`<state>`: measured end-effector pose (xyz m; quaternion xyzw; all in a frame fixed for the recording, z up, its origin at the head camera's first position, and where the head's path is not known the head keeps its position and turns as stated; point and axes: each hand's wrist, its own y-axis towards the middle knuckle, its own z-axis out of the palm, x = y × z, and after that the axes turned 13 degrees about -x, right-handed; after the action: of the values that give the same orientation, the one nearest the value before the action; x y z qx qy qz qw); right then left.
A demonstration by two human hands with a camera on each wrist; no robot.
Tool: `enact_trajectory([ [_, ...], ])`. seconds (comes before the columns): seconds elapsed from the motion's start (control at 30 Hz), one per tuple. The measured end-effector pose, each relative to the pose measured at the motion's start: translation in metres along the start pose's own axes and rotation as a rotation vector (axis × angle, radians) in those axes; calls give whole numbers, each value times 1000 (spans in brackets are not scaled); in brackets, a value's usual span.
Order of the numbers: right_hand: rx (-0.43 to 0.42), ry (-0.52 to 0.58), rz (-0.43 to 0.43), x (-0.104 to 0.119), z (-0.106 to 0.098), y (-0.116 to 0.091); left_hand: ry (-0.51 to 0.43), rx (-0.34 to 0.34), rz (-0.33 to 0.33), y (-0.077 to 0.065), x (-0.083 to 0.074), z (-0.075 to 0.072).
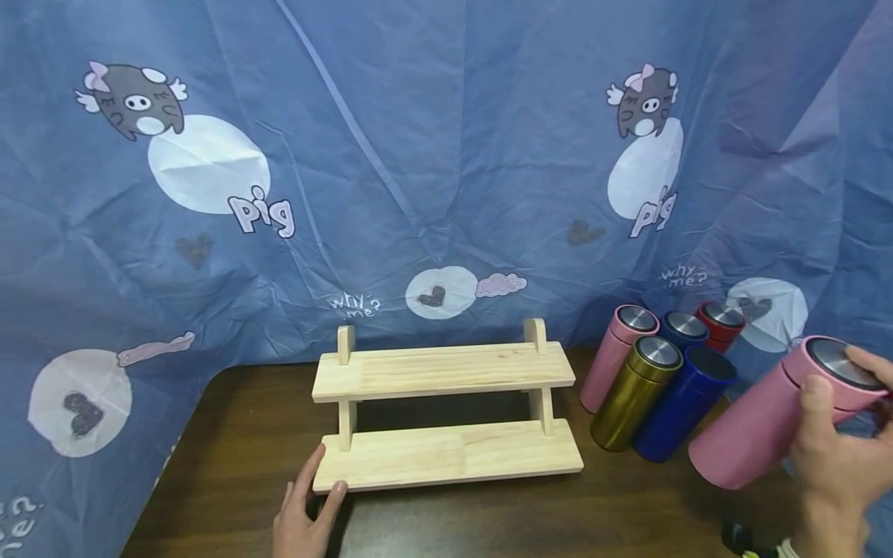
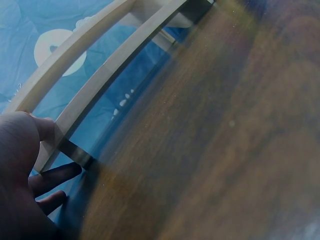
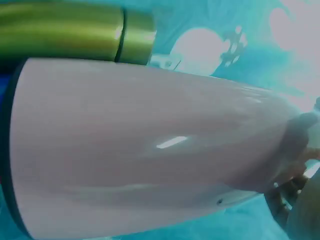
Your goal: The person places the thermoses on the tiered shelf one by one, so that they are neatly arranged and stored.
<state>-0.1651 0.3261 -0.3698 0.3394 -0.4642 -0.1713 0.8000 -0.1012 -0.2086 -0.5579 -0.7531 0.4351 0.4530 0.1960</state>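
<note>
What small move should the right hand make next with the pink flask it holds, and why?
Probably carry the pink flask leftward toward the wooden shelf and tip it upright. The right hand grips it tilted above the table, both shelf boards are bare, and the left hand touches the shelf's corner.

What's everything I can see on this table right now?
Wooden shelf: one, pale wood, two tiers, middle of the table.
Pink flask: one, tilted, held at the right.
Standing flasks: five at the right of the shelf; pink, gold, two dark blue, red.
Table: one, dark brown wood.
Cloth backdrop: one, blue with cartoon pigs, behind the table.
Left hand: rests at the shelf's lower front corner.
Right hand: grips the tilted pink flask near its lid.
</note>
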Motion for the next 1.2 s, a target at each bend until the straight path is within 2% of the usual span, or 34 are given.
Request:
enact_trajectory([
  [0.2,50,140,13,29,7,-16,-2,-11,19,0,2,0],
  [0.37,113,224,7,43,10,-29,-31,-25,44,-2,5,1],
  [0.67,303,304,10,57,21,-58,-49,-42,59,-3,6,3],
  [0.93,452,356,16,70,29,-80,-27,-26,30,0,3,3],
  [1.2,566,402,-53,76,46,-94,-36,-32,33,-2,3,2],
])
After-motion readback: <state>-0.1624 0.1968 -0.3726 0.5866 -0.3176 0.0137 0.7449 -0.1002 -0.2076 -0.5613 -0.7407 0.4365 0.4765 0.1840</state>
